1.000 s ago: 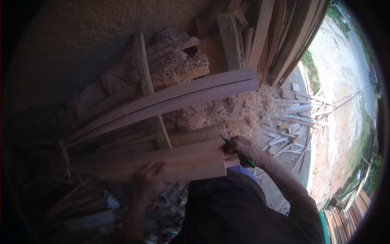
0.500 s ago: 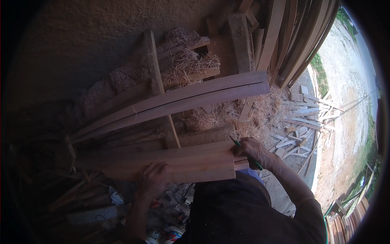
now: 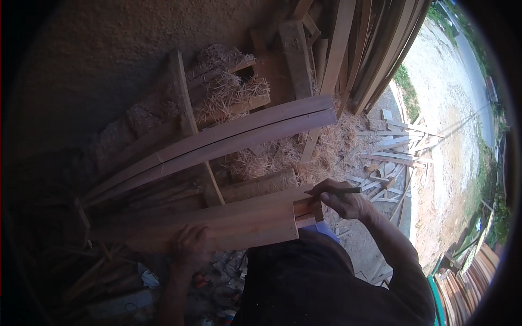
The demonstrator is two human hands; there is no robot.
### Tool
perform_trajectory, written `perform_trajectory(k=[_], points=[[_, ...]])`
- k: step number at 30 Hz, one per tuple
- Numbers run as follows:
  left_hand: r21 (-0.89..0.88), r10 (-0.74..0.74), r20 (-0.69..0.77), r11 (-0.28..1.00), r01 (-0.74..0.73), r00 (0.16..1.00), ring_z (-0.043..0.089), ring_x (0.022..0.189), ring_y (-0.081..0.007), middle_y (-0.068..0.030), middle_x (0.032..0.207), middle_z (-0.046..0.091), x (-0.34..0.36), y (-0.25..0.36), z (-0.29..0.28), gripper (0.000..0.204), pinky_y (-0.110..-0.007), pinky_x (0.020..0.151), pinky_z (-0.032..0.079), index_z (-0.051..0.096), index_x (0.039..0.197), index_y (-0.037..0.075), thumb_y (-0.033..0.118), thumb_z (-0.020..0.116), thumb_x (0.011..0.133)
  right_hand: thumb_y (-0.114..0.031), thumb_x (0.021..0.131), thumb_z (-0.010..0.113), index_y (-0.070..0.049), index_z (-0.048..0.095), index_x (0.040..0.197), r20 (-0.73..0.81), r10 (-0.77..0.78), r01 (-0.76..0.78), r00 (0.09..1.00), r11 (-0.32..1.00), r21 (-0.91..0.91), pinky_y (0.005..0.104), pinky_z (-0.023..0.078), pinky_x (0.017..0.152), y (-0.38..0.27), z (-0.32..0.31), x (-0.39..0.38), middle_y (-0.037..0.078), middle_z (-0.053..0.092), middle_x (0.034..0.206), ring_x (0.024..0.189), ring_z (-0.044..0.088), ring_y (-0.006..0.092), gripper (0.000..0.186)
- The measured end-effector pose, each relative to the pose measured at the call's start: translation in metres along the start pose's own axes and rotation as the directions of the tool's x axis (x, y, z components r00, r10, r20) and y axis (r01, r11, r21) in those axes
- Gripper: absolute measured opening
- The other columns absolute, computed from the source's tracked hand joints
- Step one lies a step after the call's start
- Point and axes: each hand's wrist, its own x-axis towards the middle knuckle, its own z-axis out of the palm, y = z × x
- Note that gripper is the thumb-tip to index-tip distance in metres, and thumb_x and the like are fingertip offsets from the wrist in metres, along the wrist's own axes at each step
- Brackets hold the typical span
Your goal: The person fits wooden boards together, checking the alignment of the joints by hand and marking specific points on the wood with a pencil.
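Note:
My right hand (image 3: 348,202) is closed round a thin pencil (image 3: 349,190). Its point meets the upper corner at the right end of a pale wooden board (image 3: 255,204). Beside that board, on my side, lies another board (image 3: 266,234), their long sides together. My left hand (image 3: 190,247) grips this nearer board along its edge, with the fingers bent over the top and the thumb hidden. Short pieces of wood (image 3: 307,212) show at the right end of the boards, next to my body.
Beyond the boards, two long planks (image 3: 244,133) lie side by side across a narrow crosspiece (image 3: 213,185). Wood shavings (image 3: 231,92) heap up behind them. Tall planks (image 3: 337,49) lean at the back. Offcuts (image 3: 394,152) litter the ground to the right; a pale road lies outside.
The pencil has turned in my right hand from slanting down to nearly level, and its tip has come onto the board's corner. The whole view has shifted, so the scene sits further left.

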Motion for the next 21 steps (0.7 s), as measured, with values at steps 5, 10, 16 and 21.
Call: perform_trajectory(k=[5, 10, 16, 21], points=[[0.019, 0.004, -0.007, 1.0, -0.003, 1.0, 0.068, 0.101, -0.0334, -0.0068, 0.107, 0.071, 0.002, 0.003, -0.004, 0.057, -0.045, 0.086, 0.056, 0.066, 0.105, 0.012, 0.017, 0.086, 0.052, -0.026, 0.102, 0.062, -0.001, 0.075, 0.106, -0.015, -0.122, 0.112, 0.992, 0.948, -0.298, 0.0394, 0.058, 0.08, -0.017, -0.007, 0.014, 0.015, 0.072, 0.096, 0.089, 0.073, 0.0313, 0.029], [0.003, -0.008, 0.007, 1.0, 0.008, 1.0, 0.068, 0.101, -0.0338, -0.0072, 0.107, 0.071, 0.001, 0.002, -0.003, 0.054, -0.045, 0.086, 0.056, 0.066, 0.105, 0.012, 0.017, 0.085, 0.054, -0.014, 0.095, 0.071, -0.005, 0.075, 0.109, 0.043, -0.107, 0.115, 0.993, 0.949, -0.293, 0.0406, 0.059, 0.079, -0.007, -0.002, 0.016, 0.011, 0.072, 0.099, 0.091, 0.073, 0.0303, 0.017], [0.011, 0.004, -0.007, 1.0, -0.003, 1.0, 0.069, 0.099, -0.0334, -0.0066, 0.105, 0.071, 0.003, 0.003, -0.003, 0.055, -0.045, 0.086, 0.056, 0.066, 0.104, 0.012, 0.017, 0.086, 0.053, -0.009, 0.094, 0.07, -0.007, 0.074, 0.109, 0.141, -0.192, 0.233, 0.971, 0.896, -0.379, 0.0395, 0.06, 0.077, -0.002, 0.003, 0.022, 0.009, 0.071, 0.1, 0.089, 0.073, 0.0294, 0.016], [-0.004, 0.002, -0.016, 1.0, -0.002, 1.0, 0.069, 0.099, -0.032, -0.0054, 0.105, 0.072, 0.0, 0.002, 0.0, 0.054, -0.045, 0.085, 0.056, 0.066, 0.103, 0.013, 0.015, 0.086, 0.053, -0.007, 0.089, 0.071, -0.007, 0.074, 0.111, 0.216, -0.318, 0.383, 0.923, 0.804, -0.455, 0.0386, 0.061, 0.076, 0.006, 0.006, 0.024, 0.008, 0.07, 0.1, 0.088, 0.072, 0.0281, 0.022]])
